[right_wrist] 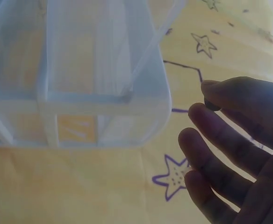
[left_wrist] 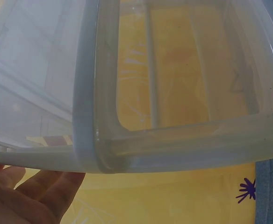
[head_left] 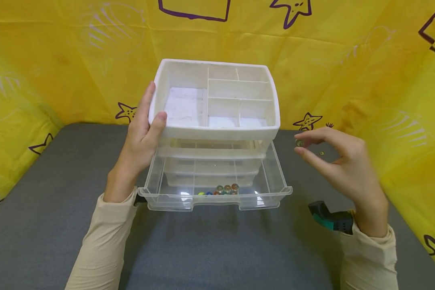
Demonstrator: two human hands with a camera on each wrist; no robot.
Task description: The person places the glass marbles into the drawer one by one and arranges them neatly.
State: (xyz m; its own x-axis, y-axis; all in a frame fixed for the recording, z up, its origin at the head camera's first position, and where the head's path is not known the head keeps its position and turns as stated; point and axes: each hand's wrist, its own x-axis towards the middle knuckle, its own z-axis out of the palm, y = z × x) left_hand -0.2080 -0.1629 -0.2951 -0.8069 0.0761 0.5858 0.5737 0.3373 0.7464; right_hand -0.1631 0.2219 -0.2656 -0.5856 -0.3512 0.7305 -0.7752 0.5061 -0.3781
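Note:
A white drawer organizer (head_left: 217, 133) with a compartmented top stands in the middle, its clear lower drawer (head_left: 152, 177) pulled out toward me. Several glass marbles (head_left: 227, 188) lie along that drawer's front. My left hand (head_left: 139, 137) grips the organizer's top left rim, thumb over the edge and fingers along the outer side. In the left wrist view, fingers (left_wrist: 57, 191) of that hand show at the rim. To the right of the organizer, my right hand (head_left: 342, 161) pinches a greenish marble (head_left: 299, 143) between thumb and fingertip. The same marble (right_wrist: 212, 105) appears dark in the right wrist view.
One small yellow-green marble (head_left: 322, 153) lies on the grey tabletop (head_left: 217, 249) beyond my right hand. A yellow cloth (head_left: 94, 60) with purple starfish outlines hangs behind and at both sides. Above the sleeve, a black and green wrist device (head_left: 331, 219) sits on my right arm.

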